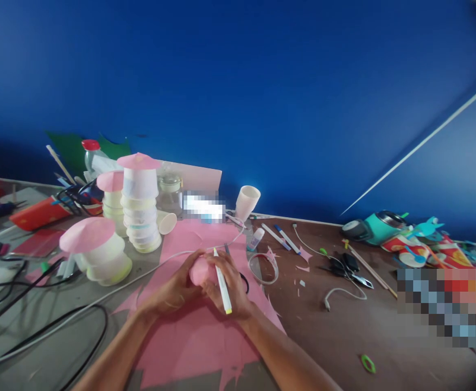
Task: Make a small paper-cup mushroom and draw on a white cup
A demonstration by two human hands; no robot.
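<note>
Holding a pink paper piece (201,270) over the pink sheet (197,347), the left hand (178,289) curls round it; the right hand (236,292) grips a marker (222,281). Three cup stacks (140,184) stand capped; this piece appears unplaced.

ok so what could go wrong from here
The white marker slants across the right hand while both hands are at the pink piece, so it might slip or get in the way. The white cable crosses the pink paper close to the left hand and could snag. The tall cup stack is narrow, so a bump might topple it.
</note>
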